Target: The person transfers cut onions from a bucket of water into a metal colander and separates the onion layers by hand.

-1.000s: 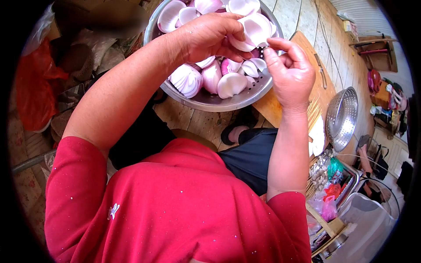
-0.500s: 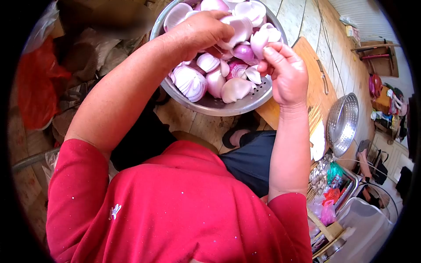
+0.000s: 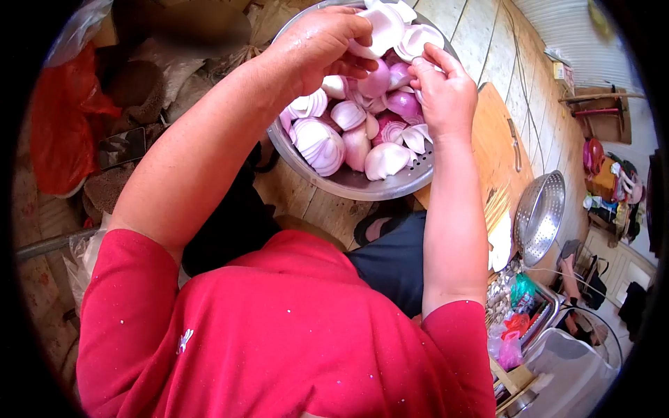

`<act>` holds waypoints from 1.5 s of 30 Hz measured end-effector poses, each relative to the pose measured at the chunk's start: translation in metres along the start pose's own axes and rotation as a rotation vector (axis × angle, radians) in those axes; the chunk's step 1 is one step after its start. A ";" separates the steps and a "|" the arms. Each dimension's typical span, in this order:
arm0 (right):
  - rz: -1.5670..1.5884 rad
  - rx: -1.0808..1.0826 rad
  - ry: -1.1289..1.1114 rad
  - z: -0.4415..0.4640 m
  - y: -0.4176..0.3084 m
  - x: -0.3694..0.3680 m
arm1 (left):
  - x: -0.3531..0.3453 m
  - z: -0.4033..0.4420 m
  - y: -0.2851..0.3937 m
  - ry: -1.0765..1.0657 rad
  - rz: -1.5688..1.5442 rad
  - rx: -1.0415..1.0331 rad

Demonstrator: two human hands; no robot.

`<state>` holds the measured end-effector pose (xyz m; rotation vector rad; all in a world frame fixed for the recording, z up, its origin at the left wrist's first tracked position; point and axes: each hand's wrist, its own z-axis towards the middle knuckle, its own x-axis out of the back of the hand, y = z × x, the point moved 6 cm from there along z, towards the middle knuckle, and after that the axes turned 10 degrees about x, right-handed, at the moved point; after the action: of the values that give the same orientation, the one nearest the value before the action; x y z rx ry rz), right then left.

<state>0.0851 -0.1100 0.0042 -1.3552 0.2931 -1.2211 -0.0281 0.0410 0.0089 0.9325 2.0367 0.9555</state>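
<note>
A metal colander (image 3: 327, 182) full of cut red onion pieces (image 3: 318, 146) sits in front of me. My left hand (image 3: 317, 49) is over its far left side, thumb and fingers closed round a pale, cupped onion layer (image 3: 385, 31). My right hand (image 3: 446, 94) is at the right side of the colander, its thumb and fingers pinching another curved onion layer (image 3: 417, 40). The two layers are close together above the heap. Purple onion chunks (image 3: 376, 80) lie just below my hands.
A wooden board (image 3: 491, 139) with a knife (image 3: 515, 145) on it lies to the right. Beyond are wooden skewers (image 3: 496, 209) and a second colander (image 3: 540, 216). A red plastic bag (image 3: 66, 125) is at the left. Another person's leg (image 3: 569, 279) shows at far right.
My right hand has moved up toward the far side of the colander, and the onion layer at its fingertips now shows its pale hollow side. My left hand still grips a layer. The view has shifted slightly.
</note>
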 end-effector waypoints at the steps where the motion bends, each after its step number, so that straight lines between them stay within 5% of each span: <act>1: 0.016 0.006 -0.019 -0.005 -0.007 -0.002 | 0.000 0.000 -0.001 0.002 -0.003 -0.001; 3: 0.158 0.010 0.051 -0.015 -0.019 -0.002 | -0.007 0.001 -0.007 -0.080 0.047 0.071; 5: 0.028 0.234 -0.101 -0.023 -0.038 -0.006 | -0.010 0.001 -0.010 -0.091 0.019 0.118; 10: 0.011 0.235 -0.345 -0.034 -0.053 -0.005 | -0.019 -0.004 -0.018 -0.234 0.148 0.201; 16: -0.162 0.533 -0.267 -0.042 -0.061 0.006 | -0.023 -0.006 -0.021 -0.341 0.160 0.232; 25: -0.116 0.532 -0.331 -0.044 -0.061 0.010 | -0.028 -0.009 -0.024 -0.448 0.298 0.234; 34: -0.055 0.395 -0.339 -0.038 -0.057 0.002 | -0.021 -0.009 -0.023 -0.446 0.250 0.227; 41: -0.151 0.487 -0.162 -0.036 -0.065 -0.008 | -0.007 -0.006 -0.020 -0.356 0.070 0.258; 45: 0.524 -0.002 -0.160 -0.025 -0.039 -0.014 | 0.007 -0.002 -0.031 -0.186 0.041 0.360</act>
<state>0.0405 -0.1039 0.0233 -1.2634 0.4995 -0.6734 -0.0426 0.0313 -0.0177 1.2077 2.0701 0.5056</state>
